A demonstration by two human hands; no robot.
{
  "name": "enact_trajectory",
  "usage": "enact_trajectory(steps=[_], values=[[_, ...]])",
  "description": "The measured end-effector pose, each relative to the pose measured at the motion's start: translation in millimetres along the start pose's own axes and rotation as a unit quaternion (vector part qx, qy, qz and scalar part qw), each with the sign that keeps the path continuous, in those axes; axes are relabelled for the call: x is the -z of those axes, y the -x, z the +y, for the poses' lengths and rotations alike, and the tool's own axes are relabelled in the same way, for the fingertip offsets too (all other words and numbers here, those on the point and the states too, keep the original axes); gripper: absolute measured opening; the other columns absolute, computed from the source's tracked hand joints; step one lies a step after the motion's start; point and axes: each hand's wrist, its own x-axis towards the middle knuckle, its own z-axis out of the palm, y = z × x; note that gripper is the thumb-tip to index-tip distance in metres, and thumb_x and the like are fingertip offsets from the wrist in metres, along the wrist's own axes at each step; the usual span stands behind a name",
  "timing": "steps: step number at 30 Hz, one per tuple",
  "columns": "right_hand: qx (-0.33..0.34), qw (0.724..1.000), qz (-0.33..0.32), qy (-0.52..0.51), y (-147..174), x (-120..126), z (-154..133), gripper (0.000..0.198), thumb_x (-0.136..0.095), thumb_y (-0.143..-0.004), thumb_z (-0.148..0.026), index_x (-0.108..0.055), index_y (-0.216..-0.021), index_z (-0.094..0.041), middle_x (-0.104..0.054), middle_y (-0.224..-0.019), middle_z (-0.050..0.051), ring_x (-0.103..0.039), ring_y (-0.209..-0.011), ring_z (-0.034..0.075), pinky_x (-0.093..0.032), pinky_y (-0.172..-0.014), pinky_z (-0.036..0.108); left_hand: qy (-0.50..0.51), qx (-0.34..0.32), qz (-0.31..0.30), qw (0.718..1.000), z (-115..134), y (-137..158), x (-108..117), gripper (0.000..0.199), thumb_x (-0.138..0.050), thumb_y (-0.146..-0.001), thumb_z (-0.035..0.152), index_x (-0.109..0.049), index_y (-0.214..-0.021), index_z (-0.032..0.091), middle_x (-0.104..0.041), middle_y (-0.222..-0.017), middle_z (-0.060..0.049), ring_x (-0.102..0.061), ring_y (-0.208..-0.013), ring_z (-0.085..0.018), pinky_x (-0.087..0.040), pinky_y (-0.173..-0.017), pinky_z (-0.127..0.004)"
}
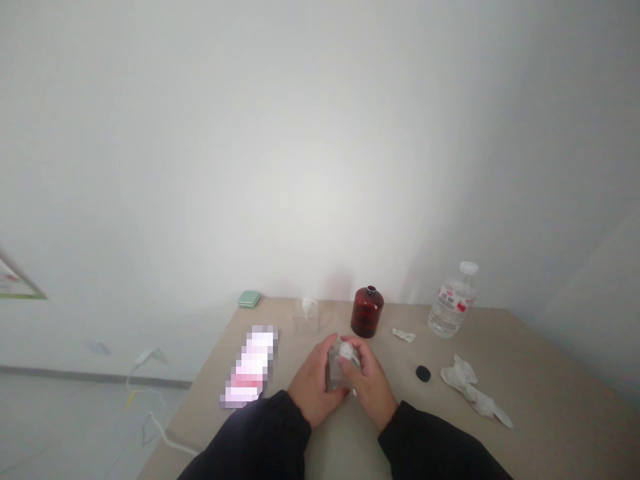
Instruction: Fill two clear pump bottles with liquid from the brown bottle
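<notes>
My left hand is closed around the side of a small clear square container near the middle of the table. My right hand is closed at the container's right side and top, with a crumpled white tissue under its fingers. A bit of white also shows below the right fingers. Just behind the hands stands a dark red, open-necked bottle. Another clear square container, white tissue poking from its top, sits behind to the left. The fingers hide much of the held container.
On the tan table lie a blurred-out phone, a green case, a black disc, a small tissue scrap and a crumpled tissue. A capped water bottle stands back right, near the wall. A white cable runs at left.
</notes>
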Motion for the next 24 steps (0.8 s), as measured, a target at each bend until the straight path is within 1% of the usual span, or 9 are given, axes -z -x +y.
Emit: enact_trajectory(steps=[2, 4, 7, 9, 13, 17, 20, 22, 24], values=[[-0.002, 1.000, -0.004, -0.011, 1, -1, -1, 0.037, -0.062, -0.081, -0.041, -0.056, -0.111, -0.022, -0.063, -0.114, 0.009, -0.059, -0.105, 0.027, -0.043, -0.097, 0.046, -0.020, -0.023, -0.007, 1.000, 3, 0, 2, 0.086, -0.066, -0.066, 0.007, -0.029, -0.142, 0.021, -0.044, -0.139, -0.012, -0.043, -0.128, -0.029, -0.032, -0.111, -0.045], [0.014, 1.000, -0.018, -0.020, 2, 2, -2, 0.037, -0.060, -0.083, -0.040, -0.057, -0.116, -0.023, -0.061, -0.120, 0.008, -0.055, -0.115, 0.027, -0.040, -0.102, 0.045, -0.033, -0.036, -0.026, 0.998, 7, -2, 4, 0.085, -0.065, -0.067, 0.008, -0.030, -0.143, 0.024, -0.046, -0.135, -0.010, -0.045, -0.125, -0.028, -0.034, -0.110, -0.045], [0.040, 0.998, -0.040, -0.020, 2, 7, -2, 0.035, -0.054, -0.087, -0.041, -0.060, -0.118, -0.025, -0.056, -0.129, 0.008, -0.047, -0.125, 0.027, -0.033, -0.109, 0.045, -0.033, -0.027, -0.056, 0.997, 12, -3, 8, 0.087, -0.067, -0.067, 0.010, -0.029, -0.144, 0.028, -0.048, -0.130, -0.009, -0.048, -0.119, -0.027, -0.037, -0.107, -0.043], [0.045, 0.998, -0.047, -0.010, 3, 9, -1, 0.036, -0.054, -0.087, -0.043, -0.060, -0.118, -0.024, -0.057, -0.128, 0.009, -0.049, -0.124, 0.026, -0.034, -0.108, 0.045, -0.028, -0.020, -0.064, 0.997, 13, -3, 10, 0.087, -0.068, -0.068, 0.010, -0.030, -0.144, 0.029, -0.048, -0.129, -0.008, -0.049, -0.118, -0.026, -0.038, -0.106, -0.042], [0.037, 0.998, -0.049, -0.015, 4, 10, 0, 0.040, -0.060, -0.083, -0.043, -0.058, -0.118, -0.023, -0.061, -0.118, 0.010, -0.057, -0.112, 0.026, -0.041, -0.102, 0.045, -0.028, -0.022, -0.066, 0.997, 10, -2, 9, 0.086, -0.069, -0.068, 0.010, -0.031, -0.143, 0.029, -0.047, -0.128, -0.007, -0.049, -0.118, -0.026, -0.037, -0.106, -0.040], [0.038, 0.997, -0.052, -0.041, 3, 12, 1, 0.036, -0.057, -0.085, -0.044, -0.063, -0.114, -0.024, -0.059, -0.125, 0.009, -0.052, -0.121, 0.027, -0.036, -0.106, 0.046, -0.034, -0.033, -0.059, 0.997, 3, -1, 7, 0.092, -0.069, -0.069, 0.011, -0.023, -0.146, 0.027, -0.045, -0.132, -0.009, -0.045, -0.121, -0.027, -0.034, -0.108, -0.043], [0.029, 0.997, -0.045, -0.046, 2, 14, 3, 0.035, -0.051, -0.088, -0.046, -0.066, -0.111, -0.024, -0.058, -0.127, 0.009, -0.050, -0.123, 0.026, -0.034, -0.108, 0.045, -0.032, -0.033, -0.068, 0.997, 3, -1, 7, 0.090, -0.069, -0.068, 0.010, -0.026, -0.145, 0.029, -0.044, -0.132, -0.008, -0.046, -0.120, -0.027, -0.035, -0.107, -0.043], [0.028, 0.998, -0.046, -0.040, 2, 15, 4, 0.036, -0.052, -0.088, -0.047, -0.063, -0.111, -0.023, -0.059, -0.124, 0.010, -0.053, -0.119, 0.026, -0.037, -0.105, 0.044, -0.027, -0.030, -0.069, 0.997, 5, -2, 7, 0.088, -0.069, -0.068, 0.010, -0.029, -0.144, 0.029, -0.045, -0.130, -0.008, -0.047, -0.118, -0.026, -0.037, -0.106, -0.042], [0.023, 0.998, -0.048, -0.044, 3, 14, 5, 0.035, -0.055, -0.086, -0.048, -0.060, -0.110, -0.022, -0.061, -0.119, 0.010, -0.057, -0.111, 0.025, -0.044, -0.099, 0.043, -0.021, -0.026, -0.067, 0.997, 7, -2, 8, 0.086, -0.069, -0.069, 0.010, -0.031, -0.143, 0.029, -0.046, -0.129, -0.008, -0.048, -0.117, -0.026, -0.037, -0.106, -0.042]])
